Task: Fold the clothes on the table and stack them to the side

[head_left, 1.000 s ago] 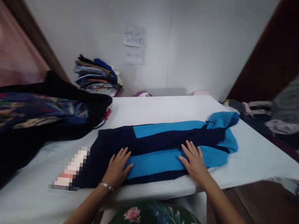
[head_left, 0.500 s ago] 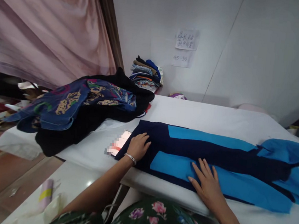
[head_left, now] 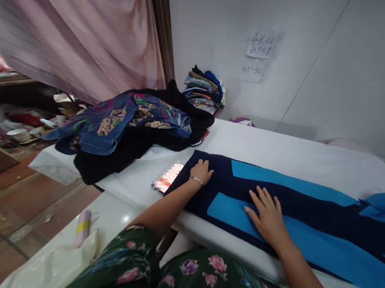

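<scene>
A long navy garment with bright blue panels (head_left: pixel 306 201) lies spread along the white-covered table (head_left: pixel 248 138). My left hand (head_left: pixel 202 170), with a bracelet at the wrist, rests on its navy left end, the fingers somewhat bent and apart. On the blue panel and navy middle, my right hand (head_left: pixel 269 216) lies flat with spread fingers. Neither hand visibly grips the cloth. Beside the garment's left edge is a lit phone (head_left: pixel 174 173), partly covered by the fabric. The garment's right end runs out of view.
Left on the table lies a heap with a patterned denim garment (head_left: pixel 112 124) over black clothing (head_left: pixel 102 166). A folded clothes stack (head_left: pixel 203 90) stands by the wall, under paper signs (head_left: pixel 262 43). A pink curtain (head_left: pixel 122 26) hangs left. A lower white surface holds a purple roll (head_left: pixel 83 224).
The camera view has turned, so the table and clothes appear shifted right. My left hand's fingers look more bent. My right hand has slid leftward over the garment, toward its navy middle.
</scene>
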`<act>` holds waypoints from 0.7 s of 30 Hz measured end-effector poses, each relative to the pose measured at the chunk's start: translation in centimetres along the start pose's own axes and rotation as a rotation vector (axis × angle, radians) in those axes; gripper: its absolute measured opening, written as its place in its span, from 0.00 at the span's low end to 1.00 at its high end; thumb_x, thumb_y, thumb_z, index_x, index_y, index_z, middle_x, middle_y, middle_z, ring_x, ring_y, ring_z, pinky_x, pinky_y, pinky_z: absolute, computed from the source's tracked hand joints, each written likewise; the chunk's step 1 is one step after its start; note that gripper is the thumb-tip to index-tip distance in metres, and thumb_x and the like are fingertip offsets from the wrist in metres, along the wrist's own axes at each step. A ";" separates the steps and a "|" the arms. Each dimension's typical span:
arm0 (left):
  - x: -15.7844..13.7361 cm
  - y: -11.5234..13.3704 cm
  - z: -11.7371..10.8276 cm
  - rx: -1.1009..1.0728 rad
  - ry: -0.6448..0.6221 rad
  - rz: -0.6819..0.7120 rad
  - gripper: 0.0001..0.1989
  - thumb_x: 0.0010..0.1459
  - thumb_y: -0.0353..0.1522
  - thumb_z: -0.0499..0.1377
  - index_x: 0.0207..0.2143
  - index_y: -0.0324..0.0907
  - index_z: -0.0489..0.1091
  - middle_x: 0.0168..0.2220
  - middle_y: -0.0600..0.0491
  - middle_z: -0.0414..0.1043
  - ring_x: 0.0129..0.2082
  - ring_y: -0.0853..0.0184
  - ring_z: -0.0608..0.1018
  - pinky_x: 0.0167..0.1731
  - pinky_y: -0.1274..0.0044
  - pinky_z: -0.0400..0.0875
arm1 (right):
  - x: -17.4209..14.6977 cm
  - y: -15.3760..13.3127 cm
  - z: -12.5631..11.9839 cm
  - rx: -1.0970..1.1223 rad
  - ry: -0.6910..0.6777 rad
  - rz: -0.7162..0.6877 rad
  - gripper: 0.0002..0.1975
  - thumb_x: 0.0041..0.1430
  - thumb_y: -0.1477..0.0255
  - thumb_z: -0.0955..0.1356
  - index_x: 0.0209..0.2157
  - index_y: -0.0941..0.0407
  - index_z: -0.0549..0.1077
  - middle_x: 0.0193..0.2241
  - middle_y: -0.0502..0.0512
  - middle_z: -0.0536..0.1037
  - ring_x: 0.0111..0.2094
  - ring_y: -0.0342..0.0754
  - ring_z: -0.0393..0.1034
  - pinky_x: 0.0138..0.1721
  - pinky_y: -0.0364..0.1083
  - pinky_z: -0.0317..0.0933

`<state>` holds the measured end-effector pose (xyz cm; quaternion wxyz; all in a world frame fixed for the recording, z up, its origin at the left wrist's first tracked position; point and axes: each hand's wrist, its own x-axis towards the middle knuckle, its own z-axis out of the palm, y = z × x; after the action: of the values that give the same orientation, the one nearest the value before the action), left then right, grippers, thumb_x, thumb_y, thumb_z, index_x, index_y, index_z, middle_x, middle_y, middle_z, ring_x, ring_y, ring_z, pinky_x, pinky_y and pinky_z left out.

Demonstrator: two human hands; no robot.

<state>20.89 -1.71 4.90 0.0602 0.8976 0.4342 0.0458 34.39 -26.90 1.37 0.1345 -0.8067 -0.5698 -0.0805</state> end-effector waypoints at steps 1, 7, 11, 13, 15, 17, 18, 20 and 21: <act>0.0 -0.1 -0.1 -0.015 0.004 0.015 0.20 0.60 0.42 0.51 0.52 0.42 0.61 0.48 0.45 0.63 0.41 0.61 0.75 0.37 0.72 0.68 | 0.0 0.1 0.3 -0.001 -0.055 0.006 0.30 0.63 0.53 0.56 0.61 0.52 0.60 0.63 0.58 0.57 0.64 0.58 0.46 0.59 0.63 0.45; 0.7 -1.2 0.1 -0.049 0.015 0.007 0.20 0.61 0.42 0.50 0.53 0.45 0.61 0.50 0.46 0.61 0.44 0.61 0.74 0.38 0.72 0.69 | -0.1 -0.5 1.4 0.012 -0.155 0.015 0.32 0.63 0.50 0.54 0.62 0.51 0.57 0.64 0.57 0.55 0.65 0.57 0.44 0.60 0.62 0.44; 0.7 -1.3 -0.4 -0.013 -0.009 -0.041 0.24 0.60 0.45 0.50 0.53 0.41 0.63 0.52 0.41 0.62 0.48 0.56 0.72 0.42 0.68 0.68 | 0.0 -0.8 1.5 0.033 -0.153 0.017 0.31 0.63 0.51 0.55 0.62 0.51 0.57 0.64 0.57 0.53 0.65 0.57 0.43 0.60 0.62 0.43; 0.4 -0.6 -1.1 0.033 0.091 -0.005 0.26 0.60 0.45 0.51 0.53 0.39 0.64 0.57 0.38 0.60 0.54 0.52 0.67 0.47 0.65 0.66 | 0.1 -0.8 1.5 0.052 -0.153 0.024 0.30 0.63 0.51 0.55 0.62 0.50 0.57 0.64 0.58 0.53 0.65 0.57 0.42 0.60 0.63 0.42; 0.1 0.4 -1.6 0.069 0.218 0.115 0.27 0.61 0.46 0.49 0.56 0.39 0.63 0.62 0.39 0.54 0.61 0.51 0.59 0.54 0.62 0.58 | 0.3 -1.1 1.1 0.075 -0.166 0.041 0.30 0.63 0.52 0.56 0.62 0.50 0.57 0.64 0.58 0.52 0.65 0.57 0.41 0.61 0.63 0.41; -0.2 1.3 -1.3 0.080 0.242 0.280 0.28 0.62 0.46 0.46 0.59 0.41 0.60 0.65 0.43 0.49 0.64 0.54 0.52 0.59 0.61 0.49 | 0.5 -1.5 0.4 0.107 -0.195 0.066 0.30 0.63 0.53 0.58 0.62 0.51 0.57 0.64 0.59 0.52 0.65 0.58 0.41 0.61 0.63 0.39; -0.2 1.6 -0.8 0.085 0.192 0.341 0.29 0.62 0.47 0.45 0.60 0.41 0.59 0.66 0.44 0.48 0.65 0.55 0.51 0.60 0.61 0.47 | 0.5 -1.6 -0.1 0.133 -0.211 0.074 0.30 0.62 0.54 0.59 0.62 0.52 0.57 0.64 0.60 0.52 0.65 0.58 0.41 0.62 0.63 0.38; 0.1 1.8 0.5 0.113 0.022 0.362 0.31 0.61 0.48 0.44 0.61 0.40 0.58 0.65 0.44 0.49 0.65 0.54 0.52 0.60 0.59 0.46 | 0.6 -1.7 -1.3 0.214 -0.224 0.071 0.30 0.62 0.54 0.60 0.62 0.51 0.57 0.64 0.59 0.52 0.66 0.57 0.41 0.62 0.62 0.38; 0.5 1.7 1.2 0.128 -0.052 0.335 0.32 0.61 0.48 0.44 0.61 0.39 0.58 0.65 0.42 0.51 0.64 0.53 0.53 0.59 0.58 0.47 | 0.5 -1.5 -2.0 0.263 -0.213 0.064 0.30 0.62 0.54 0.60 0.62 0.51 0.57 0.64 0.59 0.52 0.66 0.56 0.41 0.62 0.62 0.38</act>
<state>22.62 -2.46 3.94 0.0056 0.9603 0.2789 0.0041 33.21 -26.61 3.65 0.1800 -0.8039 -0.5604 0.0850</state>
